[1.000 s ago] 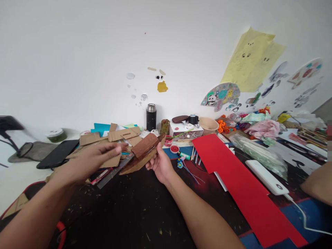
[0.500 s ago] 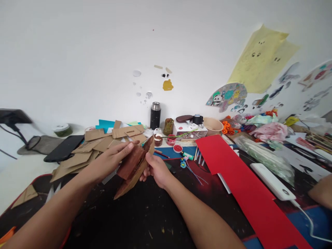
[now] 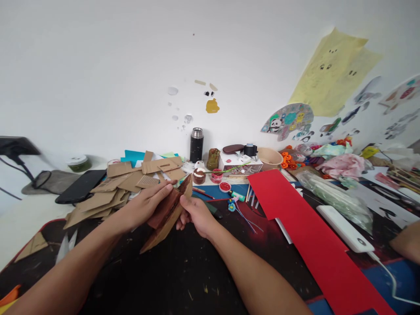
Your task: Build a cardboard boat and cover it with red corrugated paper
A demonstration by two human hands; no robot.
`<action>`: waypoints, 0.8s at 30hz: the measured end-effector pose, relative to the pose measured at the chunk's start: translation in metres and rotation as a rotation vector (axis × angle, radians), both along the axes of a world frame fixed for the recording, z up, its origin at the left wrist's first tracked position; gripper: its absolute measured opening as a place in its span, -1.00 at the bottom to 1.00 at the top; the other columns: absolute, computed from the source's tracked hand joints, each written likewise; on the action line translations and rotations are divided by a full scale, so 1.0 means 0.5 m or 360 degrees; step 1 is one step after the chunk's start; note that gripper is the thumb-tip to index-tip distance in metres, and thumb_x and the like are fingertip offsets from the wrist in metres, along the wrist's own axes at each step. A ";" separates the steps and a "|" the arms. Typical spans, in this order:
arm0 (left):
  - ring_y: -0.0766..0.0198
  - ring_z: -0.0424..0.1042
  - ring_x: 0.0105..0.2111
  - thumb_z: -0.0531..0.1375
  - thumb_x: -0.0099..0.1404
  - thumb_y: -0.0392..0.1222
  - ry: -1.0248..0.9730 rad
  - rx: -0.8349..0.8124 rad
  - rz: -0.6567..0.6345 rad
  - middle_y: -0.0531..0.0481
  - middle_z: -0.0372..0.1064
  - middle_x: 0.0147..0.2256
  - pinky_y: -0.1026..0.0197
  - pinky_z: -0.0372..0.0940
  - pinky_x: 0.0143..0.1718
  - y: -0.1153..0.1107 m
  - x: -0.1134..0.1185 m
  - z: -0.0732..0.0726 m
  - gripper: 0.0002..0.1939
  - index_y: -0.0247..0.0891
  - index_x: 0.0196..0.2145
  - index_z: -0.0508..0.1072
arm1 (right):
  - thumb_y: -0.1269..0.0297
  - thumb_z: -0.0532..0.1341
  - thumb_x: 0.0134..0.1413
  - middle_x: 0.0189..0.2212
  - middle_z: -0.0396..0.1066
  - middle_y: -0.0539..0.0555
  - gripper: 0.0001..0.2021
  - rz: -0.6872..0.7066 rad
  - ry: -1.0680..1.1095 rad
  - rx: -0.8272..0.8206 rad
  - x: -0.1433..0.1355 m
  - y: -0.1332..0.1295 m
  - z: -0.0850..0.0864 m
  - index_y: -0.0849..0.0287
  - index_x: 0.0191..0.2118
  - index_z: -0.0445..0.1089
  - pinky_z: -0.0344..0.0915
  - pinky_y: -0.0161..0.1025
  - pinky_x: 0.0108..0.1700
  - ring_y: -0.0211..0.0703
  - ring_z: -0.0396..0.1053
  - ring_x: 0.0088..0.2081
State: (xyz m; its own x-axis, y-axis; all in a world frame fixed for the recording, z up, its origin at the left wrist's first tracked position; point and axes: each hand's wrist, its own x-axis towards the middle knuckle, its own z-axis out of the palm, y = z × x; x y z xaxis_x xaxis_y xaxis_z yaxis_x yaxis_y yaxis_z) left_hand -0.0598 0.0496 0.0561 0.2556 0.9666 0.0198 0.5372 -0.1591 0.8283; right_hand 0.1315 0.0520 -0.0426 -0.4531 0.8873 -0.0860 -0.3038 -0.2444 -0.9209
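A cardboard piece [image 3: 167, 225], reddish brown on its inner side and bare tan on its outer face, is held tilted above the dark table mat [image 3: 157, 284]. My left hand [image 3: 149, 203] lies along its painted left part with the fingers stretched together, pressing on it. My right hand [image 3: 197, 214] grips the right edge, thumb on the near side and fingers curled behind. Part of the painted side is hidden under my left hand. Beyond the hands stand a jar of brown paint [image 3: 199, 176] and a jar of red paint [image 3: 216, 176].
Cardboard scraps [image 3: 108, 197] pile up at the left, with scissors [image 3: 67, 245] nearer me. A long red sheet [image 3: 305, 232] crosses the right side beside a white power bank [image 3: 344, 229]. A black bottle [image 3: 196, 146] stands by the wall. Another person's arm [image 3: 407, 243] shows at the right edge.
The cardboard piece has turned a little, so less of its painted side shows. My left hand has slid further over it. My right hand has shifted slightly left.
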 end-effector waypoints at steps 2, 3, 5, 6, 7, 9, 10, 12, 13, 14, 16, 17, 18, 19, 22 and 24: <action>-0.27 0.47 0.33 0.08 0.32 0.63 -0.0002 -0.0014 0.0001 -0.13 0.66 0.21 -0.09 0.26 0.43 0.003 -0.001 -0.005 -0.09 -0.14 0.18 0.69 | -0.64 0.41 -0.12 -0.72 0.32 -0.07 -0.21 -0.0005 -0.0004 0.0000 -0.001 0.000 -0.002 0.11 -0.52 0.32 0.29 -0.35 -0.58 -0.21 0.41 -0.66; -0.27 0.48 0.32 0.08 0.33 0.63 -0.0002 -0.0023 -0.0002 -0.13 0.66 0.21 -0.09 0.26 0.43 0.005 -0.001 -0.007 -0.09 -0.14 0.18 0.69 | -0.64 0.41 -0.12 -0.73 0.32 -0.08 -0.21 -0.0005 -0.0006 -0.0003 -0.002 0.000 -0.002 0.11 -0.53 0.32 0.28 -0.35 -0.58 -0.21 0.41 -0.66; -0.27 0.47 0.34 0.07 0.31 0.65 -0.0005 -0.0043 0.0013 -0.14 0.64 0.24 -0.10 0.25 0.45 0.006 -0.004 -0.008 -0.05 -0.16 0.21 0.68 | -0.63 0.41 -0.12 -0.71 0.34 -0.07 -0.21 0.0003 -0.0004 -0.0018 -0.002 -0.001 -0.004 0.12 -0.50 0.33 0.29 -0.35 -0.58 -0.21 0.42 -0.66; -0.27 0.45 0.36 0.06 0.30 0.66 -0.0010 -0.0057 0.0040 -0.15 0.62 0.27 -0.11 0.24 0.45 0.007 -0.007 -0.006 -0.03 -0.16 0.24 0.67 | -0.64 0.41 -0.13 -0.70 0.35 -0.07 -0.21 0.0009 0.0005 -0.0028 -0.002 -0.001 -0.004 0.13 -0.48 0.35 0.31 -0.34 -0.58 -0.20 0.43 -0.65; -0.28 0.43 0.38 0.06 0.30 0.67 -0.0017 -0.0069 0.0077 -0.16 0.59 0.30 -0.13 0.25 0.45 0.007 -0.013 -0.003 -0.01 -0.15 0.27 0.65 | -0.64 0.41 -0.12 -0.68 0.37 -0.06 -0.20 0.0010 0.0024 -0.0037 -0.002 -0.001 -0.004 0.14 -0.45 0.37 0.32 -0.33 -0.58 -0.18 0.45 -0.64; -0.30 0.38 0.41 0.06 0.28 0.69 -0.0024 -0.0079 0.0141 -0.17 0.51 0.37 -0.16 0.31 0.41 0.007 -0.029 0.009 0.01 -0.11 0.30 0.62 | -0.64 0.40 -0.10 -0.64 0.41 -0.03 -0.19 -0.0007 0.0092 -0.0051 0.001 0.001 -0.001 0.17 -0.41 0.41 0.34 -0.32 -0.57 -0.15 0.50 -0.61; -0.31 0.37 0.43 0.08 0.28 0.69 -0.0013 -0.0068 0.0147 -0.18 0.48 0.40 -0.17 0.34 0.38 0.007 -0.039 0.016 0.00 -0.09 0.31 0.61 | -0.64 0.39 -0.09 -0.62 0.43 -0.02 -0.19 -0.0028 0.0138 -0.0057 0.004 0.003 0.001 0.18 -0.40 0.42 0.35 -0.33 -0.57 -0.13 0.53 -0.59; -0.34 0.35 0.44 0.15 0.26 0.66 0.0044 -0.0019 0.0071 -0.19 0.42 0.44 -0.21 0.35 0.37 0.009 -0.059 0.030 -0.01 -0.07 0.36 0.56 | -0.62 0.39 -0.04 -0.57 0.47 0.01 -0.19 -0.0095 0.0238 -0.0084 0.011 0.010 0.007 0.20 -0.40 0.44 0.34 -0.35 -0.57 -0.12 0.57 -0.55; -0.34 0.36 0.43 0.23 0.23 0.62 0.0073 0.0002 -0.0002 -0.20 0.41 0.45 -0.24 0.33 0.38 0.010 -0.066 0.035 0.01 -0.07 0.40 0.51 | -0.60 0.38 0.02 -0.55 0.50 0.02 -0.21 -0.0139 0.0285 -0.0112 0.015 0.015 0.010 0.22 -0.39 0.45 0.33 -0.35 -0.57 -0.12 0.58 -0.53; -0.35 0.40 0.41 0.30 0.20 0.57 0.0083 0.0008 -0.0076 -0.22 0.42 0.44 -0.26 0.33 0.38 0.012 -0.071 0.038 0.02 -0.08 0.43 0.48 | -0.57 0.36 0.09 -0.52 0.52 0.04 -0.23 -0.0184 0.0325 -0.0149 0.020 0.019 0.014 0.23 -0.38 0.47 0.33 -0.36 -0.57 -0.13 0.59 -0.52; -0.36 0.47 0.35 0.42 0.13 0.46 0.0037 -0.0006 -0.0159 -0.22 0.48 0.40 -0.29 0.36 0.35 0.015 -0.071 0.035 -0.01 -0.05 0.40 0.50 | -0.48 0.30 0.27 -0.48 0.55 0.06 -0.27 -0.0267 0.0392 -0.0241 0.028 0.028 0.022 0.25 -0.36 0.50 0.32 -0.36 -0.56 -0.14 0.60 -0.51; -0.36 0.52 0.30 0.46 0.10 0.41 -0.0018 -0.0030 -0.0156 -0.22 0.53 0.36 -0.29 0.41 0.31 0.017 -0.067 0.030 -0.05 -0.02 0.36 0.54 | -0.44 0.27 0.34 -0.47 0.56 0.07 -0.29 -0.0294 0.0422 -0.0283 0.031 0.031 0.025 0.25 -0.34 0.52 0.33 -0.36 -0.56 -0.15 0.60 -0.51; -0.36 0.58 0.23 0.49 0.08 0.38 -0.0086 -0.0060 -0.0123 -0.21 0.58 0.31 -0.28 0.46 0.25 0.019 -0.061 0.023 -0.10 0.00 0.31 0.58 | -0.41 0.26 0.38 -0.46 0.57 0.07 -0.31 -0.0310 0.0450 -0.0316 0.033 0.033 0.028 0.25 -0.33 0.53 0.33 -0.36 -0.56 -0.16 0.59 -0.51; -0.34 0.64 0.14 0.50 0.08 0.35 -0.0168 -0.0106 -0.0080 -0.21 0.64 0.24 -0.25 0.52 0.16 0.021 -0.055 0.015 -0.15 0.00 0.27 0.61 | -0.39 0.25 0.41 -0.44 0.58 0.07 -0.33 -0.0317 0.0477 -0.0337 0.034 0.034 0.030 0.25 -0.31 0.54 0.33 -0.36 -0.56 -0.17 0.59 -0.51; -0.21 0.72 -0.15 0.53 0.09 0.26 -0.0408 -0.0287 -0.0013 -0.18 0.75 -0.09 -0.13 0.61 -0.10 0.026 -0.041 -0.007 -0.24 -0.07 0.19 0.64 | -0.36 0.23 0.44 -0.41 0.61 0.08 -0.35 -0.0309 0.0518 -0.0351 0.034 0.032 0.030 0.24 -0.28 0.56 0.35 -0.36 -0.55 -0.19 0.57 -0.52; -0.14 0.71 -0.19 0.57 0.07 0.21 -0.0543 -0.0341 0.0030 -0.15 0.73 -0.20 -0.06 0.60 -0.15 0.029 -0.038 -0.013 -0.30 -0.12 0.11 0.67 | -0.35 0.23 0.45 -0.40 0.61 0.09 -0.35 -0.0298 0.0516 -0.0348 0.032 0.030 0.029 0.25 -0.28 0.56 0.36 -0.36 -0.55 -0.20 0.56 -0.53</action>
